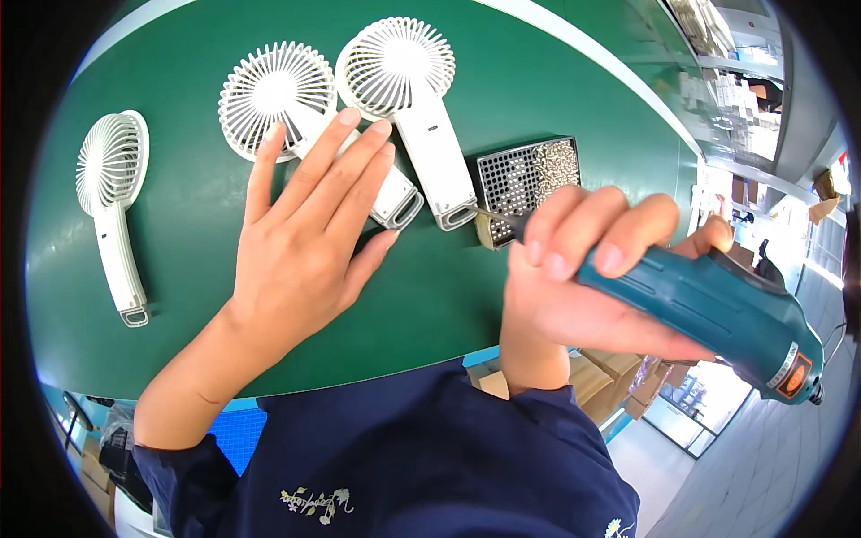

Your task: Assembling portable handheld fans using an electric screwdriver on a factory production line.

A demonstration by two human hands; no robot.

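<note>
My left hand lies flat with its fingers spread over a white handheld fan, hiding much of its handle. In my right hand is a teal electric screwdriver, gripped near its front end. Its thin bit points left, toward the loop end of a second white handheld fan; whether the tip touches the fan, I cannot tell. Just beyond the bit sits a black perforated screw tray, with many small screws gathered on its right side.
A third white handheld fan lies apart on the left of the green table. The table's curved pale edge runs along the far side. Cardboard boxes stand below the near right edge, and shelves rise at the far right.
</note>
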